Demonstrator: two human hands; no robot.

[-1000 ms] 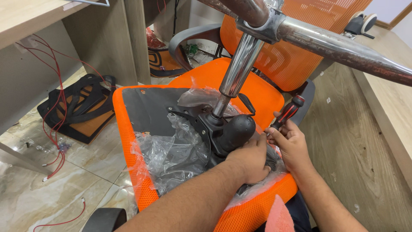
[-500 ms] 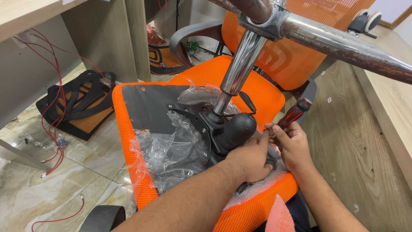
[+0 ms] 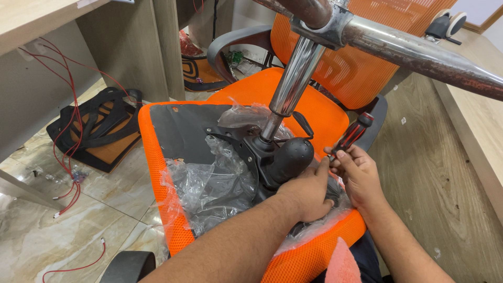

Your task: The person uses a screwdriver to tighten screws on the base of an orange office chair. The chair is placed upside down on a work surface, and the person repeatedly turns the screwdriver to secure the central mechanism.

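An orange mesh office chair seat (image 3: 157,173) lies upside down, its black underside partly covered in clear plastic wrap (image 3: 215,178). A black tilt mechanism (image 3: 283,157) is mounted on it, with a chrome gas cylinder (image 3: 293,84) rising to a rusty metal chair base (image 3: 419,52). My left hand (image 3: 309,191) rests on the mechanism, fingers pressed at its right side. My right hand (image 3: 353,175) grips a screwdriver with a red and black handle (image 3: 352,133), its tip pointing down beside the mechanism and hidden by my fingers.
A second orange chair (image 3: 335,68) with a grey armrest (image 3: 230,44) stands behind. A wooden desk (image 3: 131,47) is at left, with red wires (image 3: 70,131) and a black-strapped orange pad (image 3: 99,133) on the tiled floor. A wooden surface (image 3: 445,173) runs along the right.
My right hand has tilted the screwdriver handle slightly and shifted a little. My left hand stays on the mechanism.
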